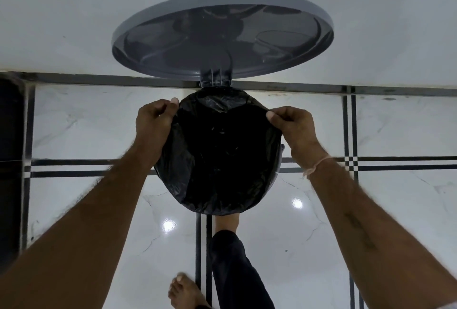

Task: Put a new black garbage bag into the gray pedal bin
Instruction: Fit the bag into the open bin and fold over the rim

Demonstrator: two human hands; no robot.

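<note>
The gray pedal bin stands on the floor by the wall, its round lid [222, 36] swung up and open. A black garbage bag [217, 155] lines the bin, its edge folded out over the rim all around. A sliver of the gray bin wall [280, 157] shows at the right. My left hand [154, 120] pinches the bag's edge at the upper left of the rim. My right hand [294, 125] pinches the edge at the upper right. A foot [226, 222] reaches under the bin's front, where the pedal is hidden.
White marble floor tiles [86, 123] with black stripe borders surround the bin. The white wall [74, 11] rises right behind the lid. A dark object [10, 160] stands at the far left. My other bare foot [185, 291] is planted at the bottom centre.
</note>
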